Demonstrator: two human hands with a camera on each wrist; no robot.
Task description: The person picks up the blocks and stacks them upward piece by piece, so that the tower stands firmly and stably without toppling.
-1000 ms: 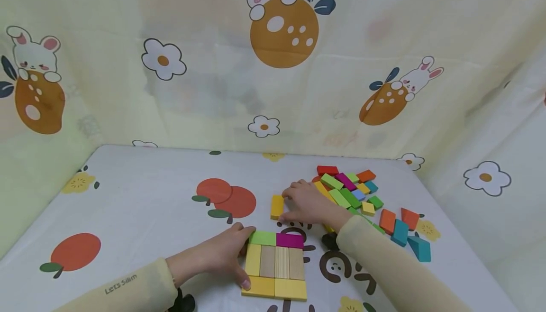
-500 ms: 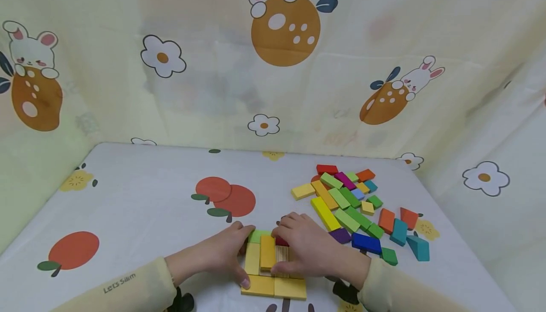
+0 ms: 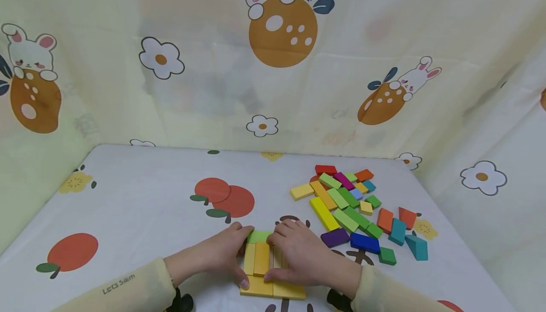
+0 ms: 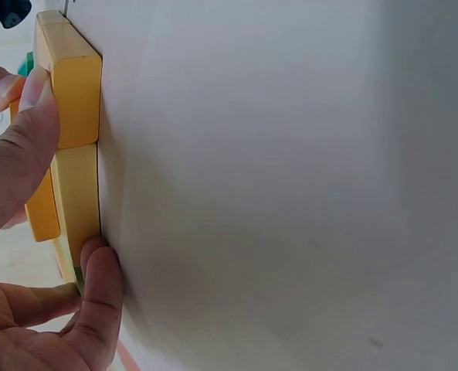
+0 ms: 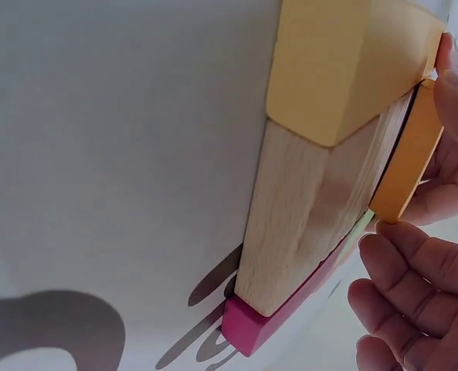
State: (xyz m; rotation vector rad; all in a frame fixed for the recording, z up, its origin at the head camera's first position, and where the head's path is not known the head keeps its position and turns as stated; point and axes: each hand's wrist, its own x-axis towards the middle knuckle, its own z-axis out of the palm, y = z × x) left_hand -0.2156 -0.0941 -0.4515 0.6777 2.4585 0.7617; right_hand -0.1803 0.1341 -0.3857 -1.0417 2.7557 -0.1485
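Orange-yellow block (image 3: pixel 261 258) sits on top of the flat block square (image 3: pixel 273 289) near the desk's (image 3: pixel 141 193) front edge, w/ right hand (image 3: pixel 298 257) pinching it, thumb at its near end, fingers curled over the far end. Left hand (image 3: pixel 222 255) braces the square's left side, fingers curled vs the edge. Risk: block looks not fully seated; a push off-line could shove the lower row apart or tip it. Loose pile (image 3: pixel 350 203) lies well apart, right.
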